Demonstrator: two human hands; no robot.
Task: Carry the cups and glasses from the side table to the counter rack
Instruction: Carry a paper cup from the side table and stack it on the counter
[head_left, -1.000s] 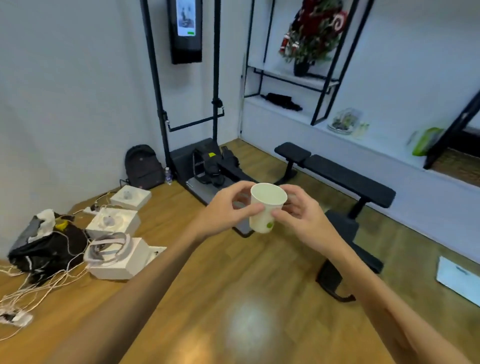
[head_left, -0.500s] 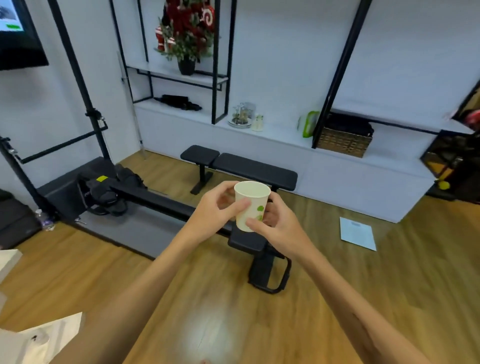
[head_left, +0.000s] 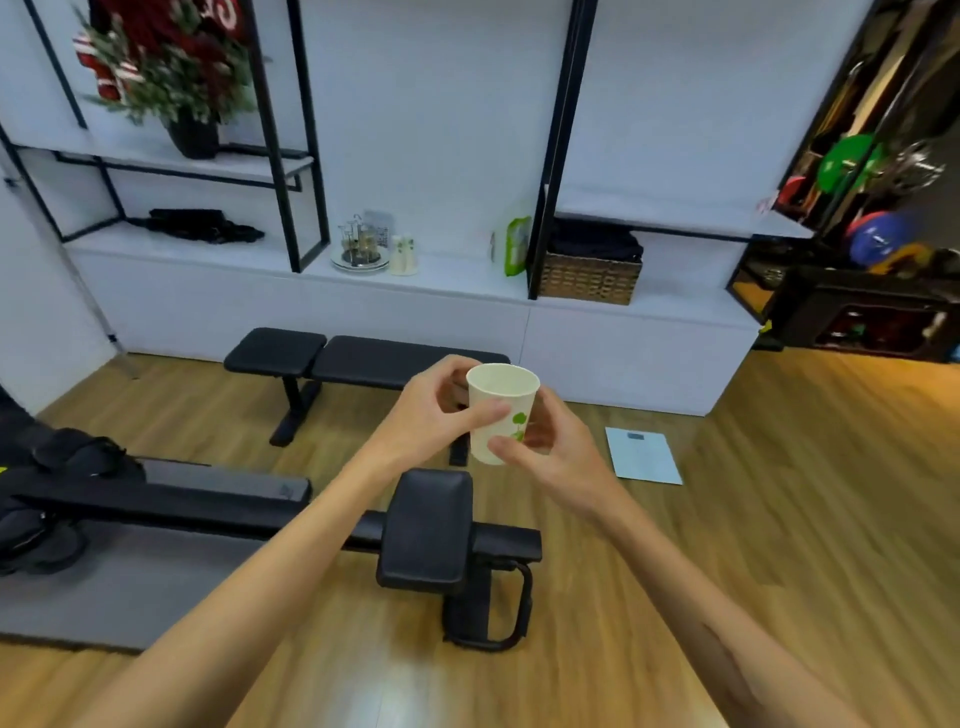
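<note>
A white paper cup (head_left: 500, 402) with a green leaf print is held upright in front of me, above the wooden floor. My left hand (head_left: 434, 410) grips it from the left, thumb across its front. My right hand (head_left: 550, 447) holds it from the right and below, thumb on the lower wall. The cup looks empty. On the white counter (head_left: 457, 278) along the far wall stands a round tray with glasses (head_left: 360, 248) and two small white cups (head_left: 403, 254) beside it.
A black weight bench (head_left: 358, 358) stands before the counter. A rowing machine with a black seat (head_left: 428, 525) lies across the floor just below my hands. A white scale (head_left: 643, 456) lies on the floor at right. A wicker basket (head_left: 589, 278) sits on the counter.
My view has swung to the right, from the corner with boxes and bags to the far counter. Both hands keep the same hold on the cup.
</note>
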